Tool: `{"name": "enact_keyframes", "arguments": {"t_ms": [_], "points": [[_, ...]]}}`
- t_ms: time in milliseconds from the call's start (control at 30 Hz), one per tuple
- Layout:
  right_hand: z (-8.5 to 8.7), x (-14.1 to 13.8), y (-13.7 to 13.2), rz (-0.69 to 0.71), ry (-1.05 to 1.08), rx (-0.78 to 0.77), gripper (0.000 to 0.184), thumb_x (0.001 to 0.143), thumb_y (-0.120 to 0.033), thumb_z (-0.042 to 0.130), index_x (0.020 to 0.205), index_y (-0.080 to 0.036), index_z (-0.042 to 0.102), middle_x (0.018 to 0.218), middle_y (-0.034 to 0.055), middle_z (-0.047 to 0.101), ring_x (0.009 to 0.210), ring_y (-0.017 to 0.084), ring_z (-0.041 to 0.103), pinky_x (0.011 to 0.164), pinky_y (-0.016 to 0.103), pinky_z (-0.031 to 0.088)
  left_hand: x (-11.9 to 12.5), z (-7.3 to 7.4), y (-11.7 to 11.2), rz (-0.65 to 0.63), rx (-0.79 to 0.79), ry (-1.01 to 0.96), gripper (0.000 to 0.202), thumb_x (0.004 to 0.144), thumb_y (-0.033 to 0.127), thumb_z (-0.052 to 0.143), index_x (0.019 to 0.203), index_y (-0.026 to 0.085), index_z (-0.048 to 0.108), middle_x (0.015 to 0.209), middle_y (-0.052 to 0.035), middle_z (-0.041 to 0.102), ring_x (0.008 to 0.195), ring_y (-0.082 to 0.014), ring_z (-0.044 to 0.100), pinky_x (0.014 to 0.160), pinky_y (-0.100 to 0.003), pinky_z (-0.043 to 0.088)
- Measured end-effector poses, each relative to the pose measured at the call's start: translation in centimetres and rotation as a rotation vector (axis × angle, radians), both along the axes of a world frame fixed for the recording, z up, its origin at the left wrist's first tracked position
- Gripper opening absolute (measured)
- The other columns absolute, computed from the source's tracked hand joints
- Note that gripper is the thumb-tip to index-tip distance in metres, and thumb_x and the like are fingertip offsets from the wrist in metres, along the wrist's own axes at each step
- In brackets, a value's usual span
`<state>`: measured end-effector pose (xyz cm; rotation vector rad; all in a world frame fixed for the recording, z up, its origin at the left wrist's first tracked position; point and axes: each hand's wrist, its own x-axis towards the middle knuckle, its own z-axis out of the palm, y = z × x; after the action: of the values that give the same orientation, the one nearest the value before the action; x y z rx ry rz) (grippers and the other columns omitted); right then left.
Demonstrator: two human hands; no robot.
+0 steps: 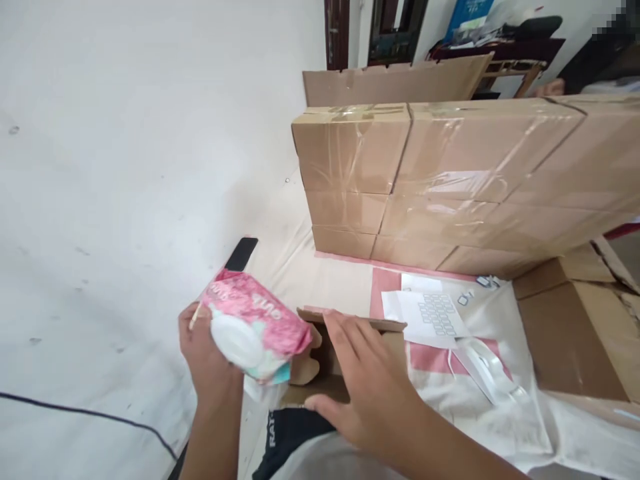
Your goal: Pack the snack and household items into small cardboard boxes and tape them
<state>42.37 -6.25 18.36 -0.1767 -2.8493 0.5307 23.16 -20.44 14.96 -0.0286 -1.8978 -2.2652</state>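
My left hand (203, 347) grips a pink pack of wet wipes (270, 310) with a white oval lid. A thin pale strip shows by its fingers; what it is I cannot tell. The pack is tilted over the left side of a small open cardboard box (327, 357), whose near-left flap it partly covers. Across the box's opening lies my right hand (363, 373), its fingers on the far edge and its thumb at the near side, holding the box. Part of the inside is hidden by this hand.
Taped cardboard boxes (450, 167) form a wall behind. A black phone (242, 253) lies beside the white wall. To the right are a printed white sheet (430, 317), a white strip roll (483, 370) and an open carton (575, 333). Another person's hand (551, 88) shows at the back right.
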Motion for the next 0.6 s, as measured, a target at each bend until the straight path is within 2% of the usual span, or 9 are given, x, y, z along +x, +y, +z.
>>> {"name": "enact_keyframes", "arguments": {"t_ms": [67,133,167,267,367,500,600], "points": [[0.9,0.2,-0.6,0.006,0.178,-0.001,0.105,0.086,-0.058,0.073,0.163,-0.01,0.02,0.162,0.024,0.034,0.145,0.043,0.034,0.115,0.06,0.041,3.3,2.2,2.2,0.031,0.003,0.222,0.036,0.082,0.039,0.077,0.108,0.025,0.056,0.093,0.0028,0.061,0.082,-0.0149,0.061,0.085,-0.033,0.054],[1.5,0.2,-1.1,-0.026,0.272,0.002,0.11,0.083,-0.05,0.078,0.165,-0.015,0.013,0.164,0.0248,0.026,0.146,0.045,0.03,0.114,0.064,0.039,6.2,3.4,3.7,-0.045,-0.019,0.435,0.041,0.081,0.035,0.079,0.112,0.025,0.055,0.109,-0.0016,0.063,0.103,-0.0184,0.063,0.097,-0.037,0.051],[1.7,0.2,-1.3,-0.054,0.289,-0.004,0.113,0.081,-0.045,0.081,0.165,-0.018,0.01,0.163,0.0249,0.025,0.144,0.045,0.032,0.112,0.065,0.04,7.2,3.6,4.2,-0.097,-0.035,0.478,0.041,0.082,0.035,0.078,0.114,0.025,0.055,0.115,-0.0034,0.063,0.11,-0.0196,0.062,0.1,-0.037,0.05],[1.5,0.6,-1.4,-0.115,0.272,-0.025,0.118,0.077,-0.038,0.085,0.166,-0.026,0.007,0.154,0.0236,0.031,0.133,0.043,0.045,0.103,0.06,0.05,9.0,3.3,4.3,-0.223,-0.092,0.432,0.04,0.084,0.034,0.078,0.116,0.025,0.057,0.119,-0.0043,0.06,0.117,-0.0194,0.059,0.102,-0.033,0.048],[0.3,0.8,-1.6,-0.112,0.253,0.008,0.117,0.078,-0.033,0.083,0.166,-0.029,0.007,0.148,0.0233,0.035,0.127,0.041,0.05,0.093,0.054,0.055,9.8,2.8,3.7,-0.285,-0.11,0.328,0.037,0.081,0.031,0.081,0.11,0.025,0.059,0.115,-0.0024,0.056,0.116,-0.0186,0.057,0.104,-0.031,0.046],[-1.6,0.4,-1.4,-0.139,0.304,0.0,0.103,0.085,-0.041,0.075,0.165,-0.03,0.011,0.149,0.0236,0.035,0.128,0.042,0.051,0.092,0.052,0.055,10.5,3.2,2.9,-0.37,0.089,0.135,0.019,0.086,0.035,0.073,0.099,0.026,0.062,0.112,-0.0018,0.054,0.112,-0.0185,0.057,0.094,-0.028,0.05],[-1.9,0.3,0.5,-0.059,0.351,-0.058,0.102,0.082,-0.041,0.074,0.163,-0.029,0.015,0.151,0.0213,0.037,0.131,0.039,0.051,0.095,0.048,0.054,9.4,2.6,2.1,-0.473,0.226,0.137,0.028,0.088,0.048,0.067,0.108,0.029,0.066,0.112,-0.0046,0.058,0.11,-0.0219,0.059,0.093,-0.032,0.054]]}}
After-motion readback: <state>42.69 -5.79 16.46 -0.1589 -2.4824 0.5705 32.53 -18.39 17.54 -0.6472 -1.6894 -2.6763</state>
